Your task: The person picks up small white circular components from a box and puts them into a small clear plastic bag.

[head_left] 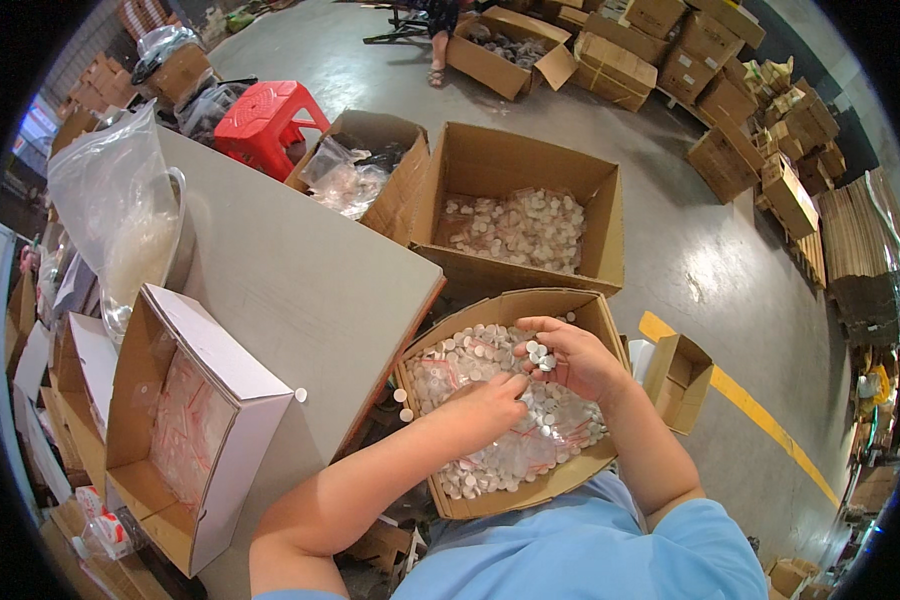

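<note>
An open cardboard box (610,315) in front of my body holds many small round white discs (480,484) and clear zip bags with red strips. My right hand (588,362) is cupped above the pile, with several white discs (541,356) lying in its curled fingers. Just left of it, my left hand (485,408) is closed, thumb and fingertips drawn together close to the right fingers. Whatever those fingertips hold is hidden.
A grey table (300,270) at left bears a white-sided box (232,440) of clear bags and a loose disc (301,395). Beyond my box stands a larger carton (530,145) of bagged discs. A small empty-looking carton (678,385) sits right; a red stool (266,120) stands behind the table.
</note>
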### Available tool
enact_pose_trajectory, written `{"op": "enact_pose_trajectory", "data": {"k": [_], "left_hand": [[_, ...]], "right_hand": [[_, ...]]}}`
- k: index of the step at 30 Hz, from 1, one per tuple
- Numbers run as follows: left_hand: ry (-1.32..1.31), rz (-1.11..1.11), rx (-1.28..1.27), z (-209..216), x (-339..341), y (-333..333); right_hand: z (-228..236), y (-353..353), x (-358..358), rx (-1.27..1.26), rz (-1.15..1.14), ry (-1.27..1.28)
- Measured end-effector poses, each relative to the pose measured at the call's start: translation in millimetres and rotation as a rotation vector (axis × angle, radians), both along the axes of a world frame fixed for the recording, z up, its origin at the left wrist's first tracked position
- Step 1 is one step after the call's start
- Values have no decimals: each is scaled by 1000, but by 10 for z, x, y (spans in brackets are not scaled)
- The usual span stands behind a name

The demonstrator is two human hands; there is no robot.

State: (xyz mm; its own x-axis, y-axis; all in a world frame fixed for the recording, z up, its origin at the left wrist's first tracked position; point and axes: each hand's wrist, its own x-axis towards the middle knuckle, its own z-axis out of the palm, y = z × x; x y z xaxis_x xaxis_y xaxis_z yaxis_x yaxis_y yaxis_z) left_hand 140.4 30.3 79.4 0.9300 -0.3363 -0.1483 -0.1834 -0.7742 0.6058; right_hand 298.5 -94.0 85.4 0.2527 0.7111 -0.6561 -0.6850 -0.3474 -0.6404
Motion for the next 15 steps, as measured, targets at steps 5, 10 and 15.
{"op": "enact_pose_trajectory", "data": {"k": [5, 10, 15], "left_hand": [[-110, 24, -105, 42, 25, 37], [69, 109, -206, 177, 57, 28], [-82, 150, -279, 27, 2, -28]], "right_hand": [[48, 22, -20, 86, 23, 24], [43, -7, -75, 168, 52, 8], [102, -3, -77, 213, 39, 69]]}}
